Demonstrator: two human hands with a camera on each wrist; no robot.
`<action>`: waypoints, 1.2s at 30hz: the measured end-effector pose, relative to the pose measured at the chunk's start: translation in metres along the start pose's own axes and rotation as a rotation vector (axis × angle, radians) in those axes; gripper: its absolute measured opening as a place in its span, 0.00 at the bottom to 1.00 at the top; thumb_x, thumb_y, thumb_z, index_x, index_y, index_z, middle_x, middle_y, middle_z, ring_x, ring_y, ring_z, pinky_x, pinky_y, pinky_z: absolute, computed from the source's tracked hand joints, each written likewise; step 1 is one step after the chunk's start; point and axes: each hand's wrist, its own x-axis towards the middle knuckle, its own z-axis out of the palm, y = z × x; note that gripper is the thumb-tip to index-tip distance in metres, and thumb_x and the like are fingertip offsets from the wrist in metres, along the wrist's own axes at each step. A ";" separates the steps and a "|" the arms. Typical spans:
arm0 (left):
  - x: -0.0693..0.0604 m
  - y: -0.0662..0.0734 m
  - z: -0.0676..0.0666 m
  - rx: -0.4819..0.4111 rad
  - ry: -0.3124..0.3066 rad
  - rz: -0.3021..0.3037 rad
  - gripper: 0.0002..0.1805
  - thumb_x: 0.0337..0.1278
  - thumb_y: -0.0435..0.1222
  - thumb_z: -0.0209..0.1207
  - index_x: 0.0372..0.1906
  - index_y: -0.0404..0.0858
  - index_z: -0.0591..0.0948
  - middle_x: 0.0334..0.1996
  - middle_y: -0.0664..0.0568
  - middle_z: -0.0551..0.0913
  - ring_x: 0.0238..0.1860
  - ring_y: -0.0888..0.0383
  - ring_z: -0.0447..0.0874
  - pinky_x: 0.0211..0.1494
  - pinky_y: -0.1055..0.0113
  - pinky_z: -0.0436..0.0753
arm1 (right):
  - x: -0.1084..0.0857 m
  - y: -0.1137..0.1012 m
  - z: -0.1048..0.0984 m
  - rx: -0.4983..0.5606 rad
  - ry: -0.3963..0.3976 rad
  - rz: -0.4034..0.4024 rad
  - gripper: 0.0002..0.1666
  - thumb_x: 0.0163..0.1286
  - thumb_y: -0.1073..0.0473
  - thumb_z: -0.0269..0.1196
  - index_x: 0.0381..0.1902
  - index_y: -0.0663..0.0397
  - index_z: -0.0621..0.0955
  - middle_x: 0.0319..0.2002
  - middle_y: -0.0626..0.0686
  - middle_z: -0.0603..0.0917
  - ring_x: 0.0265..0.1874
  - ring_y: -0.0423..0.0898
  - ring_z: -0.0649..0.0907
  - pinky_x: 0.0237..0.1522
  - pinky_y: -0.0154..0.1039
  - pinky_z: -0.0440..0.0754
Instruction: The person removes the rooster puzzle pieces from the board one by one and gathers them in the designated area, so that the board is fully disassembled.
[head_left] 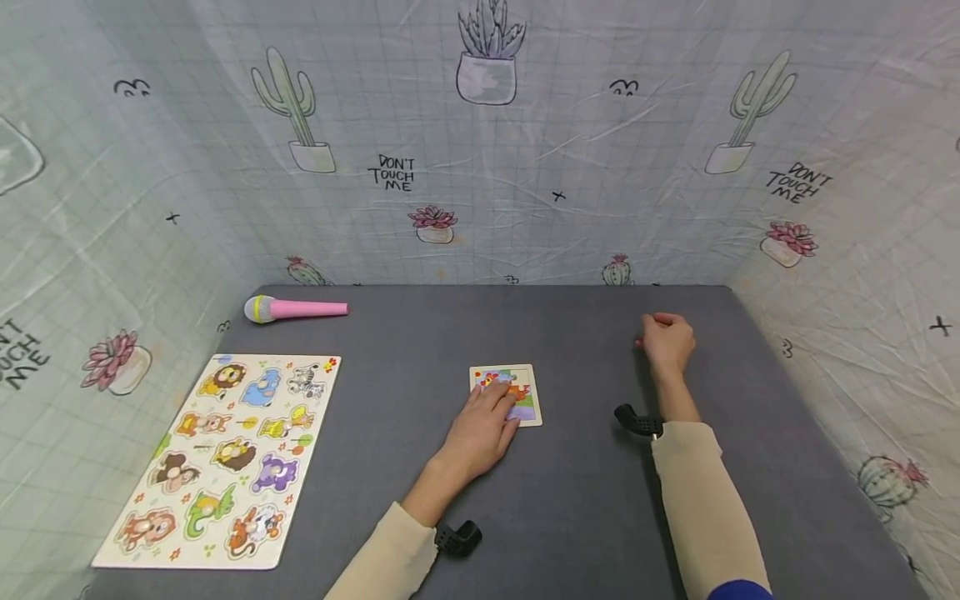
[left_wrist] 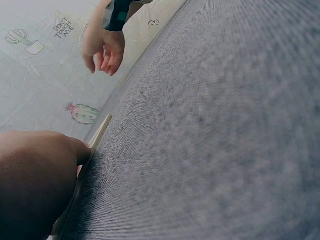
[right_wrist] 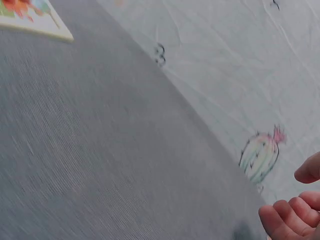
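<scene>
A small square picture puzzle (head_left: 528, 402) with a pale frame lies on the dark grey table. My left hand (head_left: 478, 435) rests on its lower left part, fingers extended over the picture and covering some of it. The left wrist view shows that hand (left_wrist: 40, 172) close up beside the thin edge of the puzzle (left_wrist: 102, 131). To the right of the puzzle, my right hand (head_left: 667, 343) is held apart from it above the table, fingers loosely curled. Between its thumb and fingers (right_wrist: 274, 220) the right wrist view shows a gap with nothing held.
A large animal puzzle board (head_left: 247, 425) lies on the left of the table. Behind it, a toy microphone (head_left: 307, 308) with a pink handle lies near the back left corner. Printed cloth walls (head_left: 510, 167) stand along the back and both sides.
</scene>
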 end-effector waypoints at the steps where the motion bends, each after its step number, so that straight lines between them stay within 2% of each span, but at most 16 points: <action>1: 0.000 0.000 0.000 0.003 -0.003 -0.002 0.20 0.70 0.42 0.56 0.61 0.37 0.79 0.66 0.45 0.76 0.71 0.49 0.71 0.74 0.46 0.67 | -0.003 -0.001 0.002 -0.001 -0.008 -0.007 0.27 0.72 0.48 0.57 0.63 0.57 0.78 0.52 0.60 0.86 0.17 0.30 0.81 0.28 0.24 0.76; 11: -0.001 -0.001 -0.005 0.038 -0.044 0.021 0.23 0.70 0.44 0.58 0.62 0.37 0.77 0.68 0.44 0.74 0.73 0.46 0.69 0.73 0.46 0.68 | -0.037 -0.010 0.022 0.026 -0.048 -0.085 0.22 0.71 0.49 0.62 0.56 0.56 0.81 0.45 0.60 0.88 0.18 0.33 0.82 0.29 0.27 0.77; 17: -0.003 0.000 -0.005 0.002 -0.057 -0.005 0.24 0.71 0.45 0.56 0.65 0.36 0.76 0.70 0.43 0.72 0.74 0.45 0.67 0.75 0.45 0.66 | -0.058 -0.018 0.038 0.085 -0.094 -0.113 0.21 0.71 0.50 0.62 0.55 0.56 0.82 0.37 0.52 0.85 0.26 0.44 0.86 0.28 0.30 0.78; 21: -0.003 0.001 -0.004 -0.019 -0.031 -0.011 0.24 0.71 0.44 0.56 0.64 0.35 0.77 0.70 0.42 0.73 0.74 0.44 0.67 0.75 0.44 0.65 | -0.071 -0.023 0.044 0.115 -0.127 -0.110 0.21 0.72 0.50 0.62 0.56 0.55 0.82 0.38 0.51 0.84 0.29 0.47 0.85 0.30 0.30 0.79; 24: -0.003 0.001 -0.003 -0.022 -0.014 -0.003 0.23 0.71 0.44 0.57 0.63 0.34 0.78 0.68 0.41 0.74 0.73 0.43 0.68 0.74 0.44 0.66 | -0.080 -0.023 0.049 0.131 -0.149 -0.125 0.21 0.72 0.50 0.62 0.57 0.56 0.81 0.40 0.53 0.84 0.32 0.51 0.86 0.30 0.31 0.79; 25: -0.003 0.001 -0.003 -0.022 -0.006 0.002 0.23 0.70 0.43 0.57 0.62 0.34 0.79 0.68 0.41 0.74 0.72 0.43 0.69 0.74 0.44 0.66 | -0.083 -0.023 0.051 0.129 -0.154 -0.138 0.21 0.72 0.51 0.62 0.57 0.57 0.82 0.41 0.54 0.85 0.31 0.49 0.86 0.30 0.31 0.80; 28: -0.002 0.000 -0.002 -0.019 0.026 0.019 0.20 0.69 0.43 0.59 0.58 0.34 0.80 0.65 0.40 0.76 0.70 0.43 0.71 0.74 0.45 0.68 | -0.089 -0.022 0.059 0.114 -0.158 -0.184 0.20 0.71 0.52 0.63 0.55 0.57 0.82 0.41 0.57 0.85 0.29 0.48 0.86 0.30 0.30 0.79; 31: -0.001 -0.001 -0.001 -0.020 0.071 0.041 0.18 0.67 0.42 0.61 0.53 0.33 0.82 0.62 0.40 0.77 0.67 0.44 0.74 0.73 0.48 0.69 | -0.095 -0.023 0.067 0.079 -0.157 -0.223 0.19 0.70 0.53 0.63 0.53 0.57 0.83 0.42 0.58 0.86 0.26 0.40 0.83 0.30 0.29 0.79; 36: -0.002 -0.002 0.002 -0.005 0.116 0.068 0.17 0.65 0.42 0.63 0.50 0.34 0.82 0.59 0.40 0.79 0.63 0.45 0.76 0.71 0.52 0.71 | -0.106 -0.024 0.078 0.037 -0.178 -0.262 0.18 0.69 0.53 0.64 0.51 0.57 0.84 0.41 0.58 0.86 0.33 0.45 0.83 0.34 0.32 0.77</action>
